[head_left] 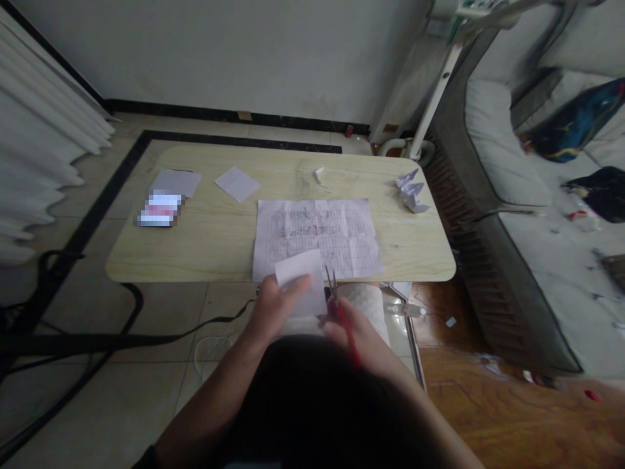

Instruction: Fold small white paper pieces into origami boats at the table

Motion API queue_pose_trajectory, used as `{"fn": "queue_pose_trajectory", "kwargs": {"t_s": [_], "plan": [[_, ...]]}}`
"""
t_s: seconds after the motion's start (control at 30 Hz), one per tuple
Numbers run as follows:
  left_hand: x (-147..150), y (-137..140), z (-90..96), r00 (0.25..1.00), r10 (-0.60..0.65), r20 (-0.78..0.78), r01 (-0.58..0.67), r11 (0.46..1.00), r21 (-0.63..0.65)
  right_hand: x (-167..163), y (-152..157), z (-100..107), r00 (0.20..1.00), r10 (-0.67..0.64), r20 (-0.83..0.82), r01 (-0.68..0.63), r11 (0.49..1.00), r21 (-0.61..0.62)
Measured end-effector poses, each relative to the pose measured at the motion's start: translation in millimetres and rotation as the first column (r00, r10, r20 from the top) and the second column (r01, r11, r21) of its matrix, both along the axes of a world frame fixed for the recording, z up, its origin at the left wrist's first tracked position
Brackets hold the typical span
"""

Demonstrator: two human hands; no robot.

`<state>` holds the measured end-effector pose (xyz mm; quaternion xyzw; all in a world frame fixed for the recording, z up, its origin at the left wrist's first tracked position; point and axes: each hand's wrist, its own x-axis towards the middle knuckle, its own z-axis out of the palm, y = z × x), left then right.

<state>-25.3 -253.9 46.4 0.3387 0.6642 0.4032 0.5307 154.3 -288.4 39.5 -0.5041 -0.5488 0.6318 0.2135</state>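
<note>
A: What is held at the near side?

B: A white paper (307, 267) is pinched in the left hand (277, 303), the grip closed with the thumb on top, and is raised at the near edge of the worktop (219, 241). Red-handled scissors (346, 322) are clasped in the right hand (359, 326), whose grip is wrapped around the handles.

A: And the blades?

B: They are pointed to the far side, slightly parted, just beside the paper's right edge; whether it is touched cannot be told.

A: What is laid out farther off?

B: A creased printed sheet (349, 241) is spread, partly covered by the held paper. At left, a lit device (160, 210), its screen pixelated, is set by a plain sheet (178, 180). Beyond are placed a paper square (237, 184), a small folded scrap (319, 174) and, at far right, folded paper shapes (413, 193).

A: And the room?

B: The right side is filled by a grey sofa (502, 143), the left is hung with a white curtain (43, 117), and the far side is closed by a wall (244, 52).
</note>
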Motion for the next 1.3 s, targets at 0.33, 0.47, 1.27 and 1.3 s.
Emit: {"fn": "queue_pose_trajectory", "kwargs": {"t_s": [0.33, 0.47, 1.27, 1.3], "plan": [[-2.4, 0.0, 5.1, 1.000, 0.005, -0.031, -0.005, 1.000, 0.026, 1.3, -4.9, -0.1, 0.998, 0.002, 0.067, -0.003, 1.000, 0.004], [-1.9, 0.2, 4.7, 1.000, 0.004, -0.019, -0.003, 0.999, 0.042, -0.2, -7.7, 2.9, 0.994, 0.022, 0.105, -0.022, 1.000, -0.006], [-3.5, 0.7, 3.1, 0.997, -0.020, -0.075, 0.021, 1.000, 0.017, -7.6, -3.8, -1.6, 0.996, -0.058, 0.070, 0.061, 0.998, -0.036], [-4.4, 1.1, 2.4, 0.998, -0.022, -0.067, 0.023, 1.000, 0.018, -7.5, -3.8, -1.0, 0.996, -0.058, 0.066, 0.061, 0.997, -0.038]]}}
